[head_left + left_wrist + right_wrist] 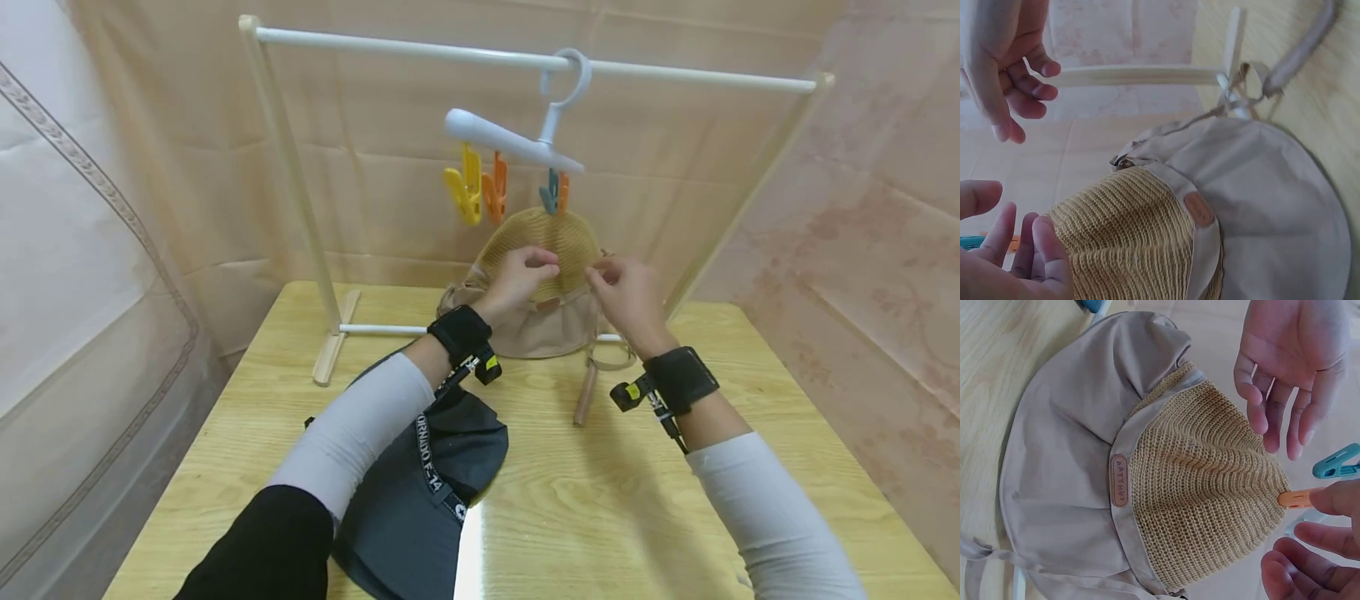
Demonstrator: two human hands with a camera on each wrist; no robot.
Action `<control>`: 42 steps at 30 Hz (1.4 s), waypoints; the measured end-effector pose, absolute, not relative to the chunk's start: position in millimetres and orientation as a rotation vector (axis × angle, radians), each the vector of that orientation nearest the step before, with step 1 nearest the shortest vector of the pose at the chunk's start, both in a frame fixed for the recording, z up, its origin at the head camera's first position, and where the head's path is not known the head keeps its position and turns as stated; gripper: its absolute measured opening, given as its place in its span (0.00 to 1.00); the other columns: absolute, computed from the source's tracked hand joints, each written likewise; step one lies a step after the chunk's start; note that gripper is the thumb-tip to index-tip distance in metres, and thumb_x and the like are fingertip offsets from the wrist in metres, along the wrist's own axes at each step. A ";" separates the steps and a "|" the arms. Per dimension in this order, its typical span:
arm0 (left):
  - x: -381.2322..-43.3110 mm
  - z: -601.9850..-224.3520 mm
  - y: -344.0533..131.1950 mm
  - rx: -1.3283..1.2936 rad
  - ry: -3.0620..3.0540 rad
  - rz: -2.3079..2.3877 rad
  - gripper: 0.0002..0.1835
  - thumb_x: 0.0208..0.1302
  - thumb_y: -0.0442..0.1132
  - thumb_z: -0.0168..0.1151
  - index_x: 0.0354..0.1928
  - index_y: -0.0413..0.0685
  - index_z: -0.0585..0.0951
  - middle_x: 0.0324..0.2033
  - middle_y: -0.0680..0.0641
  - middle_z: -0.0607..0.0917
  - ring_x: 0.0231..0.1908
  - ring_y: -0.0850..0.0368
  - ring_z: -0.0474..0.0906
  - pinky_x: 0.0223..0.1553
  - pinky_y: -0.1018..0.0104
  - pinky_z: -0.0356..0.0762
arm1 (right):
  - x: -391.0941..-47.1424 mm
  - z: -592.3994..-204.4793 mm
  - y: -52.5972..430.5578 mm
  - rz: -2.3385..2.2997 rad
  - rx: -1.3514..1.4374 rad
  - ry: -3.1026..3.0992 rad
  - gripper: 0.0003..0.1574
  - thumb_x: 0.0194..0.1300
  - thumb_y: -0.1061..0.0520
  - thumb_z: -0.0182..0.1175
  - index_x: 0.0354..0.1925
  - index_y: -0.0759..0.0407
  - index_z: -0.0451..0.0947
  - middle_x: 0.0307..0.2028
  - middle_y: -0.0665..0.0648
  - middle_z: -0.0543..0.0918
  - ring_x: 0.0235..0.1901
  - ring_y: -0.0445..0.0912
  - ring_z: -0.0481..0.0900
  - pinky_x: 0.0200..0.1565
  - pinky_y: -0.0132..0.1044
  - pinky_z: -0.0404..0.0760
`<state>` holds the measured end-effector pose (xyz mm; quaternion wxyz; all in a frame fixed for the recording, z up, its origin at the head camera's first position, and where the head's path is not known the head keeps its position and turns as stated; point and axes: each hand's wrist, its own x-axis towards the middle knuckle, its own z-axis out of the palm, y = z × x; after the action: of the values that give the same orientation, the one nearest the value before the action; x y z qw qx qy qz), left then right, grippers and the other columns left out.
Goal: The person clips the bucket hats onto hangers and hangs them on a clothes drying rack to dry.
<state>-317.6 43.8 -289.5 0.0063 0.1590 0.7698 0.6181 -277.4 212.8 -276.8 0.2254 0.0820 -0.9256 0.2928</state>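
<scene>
Tapering, ribbed tan hat (1185, 481) with wide beige brim (1063, 475)

From where I stand, the tan hat (1147, 465) has a rough, ribbed knit crown (1204, 481) and a matt cloth brim (1060, 475). The dark hat (397, 517) is matt cloth. Hanger (495, 135) and pegs (470, 187): smooth plastic. The table (540, 483) looks like glossy wood.
</scene>
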 end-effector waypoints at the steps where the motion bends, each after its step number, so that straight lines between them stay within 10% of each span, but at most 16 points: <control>1: -317.7 -289.8 42.4 0.503 2.447 1.899 0.14 0.64 0.38 0.58 0.49 0.39 0.78 0.47 0.44 0.81 0.49 0.53 0.74 0.54 0.59 0.72 | -277.0 -277.7 212.5 0.822 0.234 -2.558 0.22 0.66 0.48 0.54 0.43 0.64 0.80 0.32 0.63 0.83 0.29 0.52 0.78 0.28 0.43 0.75; 23: -309.6 -313.7 7.3 0.661 2.849 1.411 0.17 0.62 0.41 0.61 0.51 0.42 0.77 0.50 0.40 0.75 0.41 0.52 0.73 0.41 0.61 0.76 | -260.8 -306.1 198.4 0.828 0.361 -2.597 0.19 0.65 0.50 0.57 0.45 0.64 0.80 0.28 0.61 0.82 0.28 0.51 0.77 0.28 0.44 0.76; 42: -309.3 -348.4 -15.2 0.748 2.877 1.318 0.19 0.58 0.40 0.63 0.47 0.33 0.79 0.49 0.38 0.81 0.50 0.45 0.75 0.54 0.52 0.73 | -246.6 -342.8 191.4 0.908 0.407 -2.634 0.23 0.66 0.48 0.56 0.48 0.66 0.78 0.30 0.62 0.81 0.31 0.52 0.77 0.31 0.47 0.78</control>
<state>-309.3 -15.2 -348.4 -0.0548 0.2298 0.8834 0.4047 -246.6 191.4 -342.8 0.1620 0.1426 -0.9231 0.3183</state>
